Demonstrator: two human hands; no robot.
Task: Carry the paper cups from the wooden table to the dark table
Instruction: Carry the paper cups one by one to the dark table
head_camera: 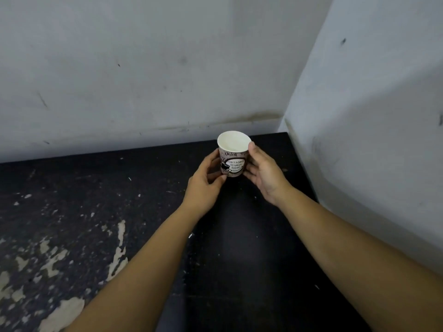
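Note:
A printed paper cup [233,156], white inside and open side up, is at the far right corner of the dark table [251,236]. My left hand [203,185] holds its left side, thumb and fingers curled round the lower wall. My right hand [262,173] holds its right side, the thumb up by the rim and the fingers under the base edge. Whether the cup's base touches the table cannot be told. No wooden table is in view.
A scuffed white wall [143,80] runs along the table's far edge and a second wall [371,140] closes its right side. The table's left part [60,236] is worn, with pale patches of flaked paint.

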